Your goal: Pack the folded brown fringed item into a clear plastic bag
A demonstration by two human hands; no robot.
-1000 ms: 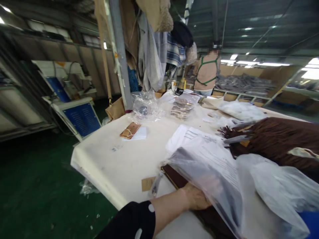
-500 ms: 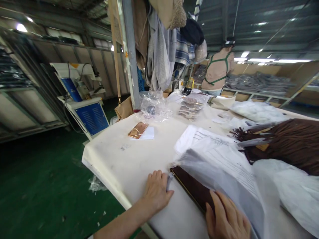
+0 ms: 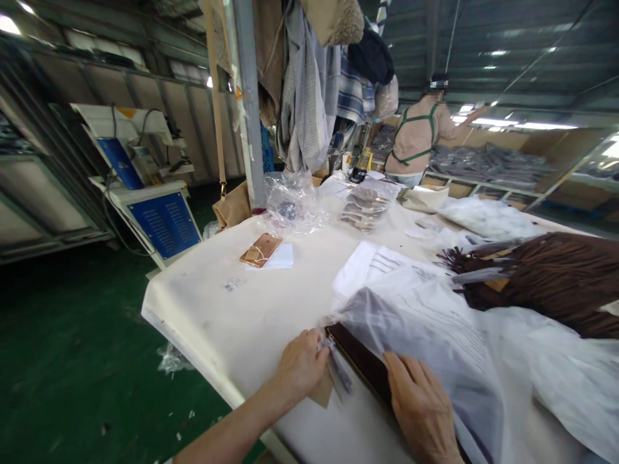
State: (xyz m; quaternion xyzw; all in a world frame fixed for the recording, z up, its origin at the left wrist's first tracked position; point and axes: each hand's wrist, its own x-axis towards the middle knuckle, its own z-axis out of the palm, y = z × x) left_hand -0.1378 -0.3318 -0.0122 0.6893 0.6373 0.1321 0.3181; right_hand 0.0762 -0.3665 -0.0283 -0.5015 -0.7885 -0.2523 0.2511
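Note:
A dark brown zippered bag [image 3: 360, 357] lies on the white-topped table, partly inside a translucent plastic bag [image 3: 420, 328]. My left hand [image 3: 302, 361] is closed at the zipper's far end, its fingertips pinched. From under it stick out a tan hang tag [image 3: 322, 390] and a small clear plastic-wrapped strip [image 3: 342, 372]. My right hand [image 3: 420, 403] curls over the near part of the brown bag and the edge of the plastic; its thumb is hidden.
A phone [image 3: 262, 250] rests on white paper at the left. Brown fringed bags [image 3: 561, 277] and more plastic bags [image 3: 575, 367] are on the right. Clear wrapping [image 3: 294, 203] lies by the post [image 3: 250, 103]. A co-worker [image 3: 413, 138] stands beyond the table.
My left hand has closed at the zipper end, and the tan tag and clear strip now show beneath it. My right hand has shifted up and left along the bag. The co-worker's arm is raised.

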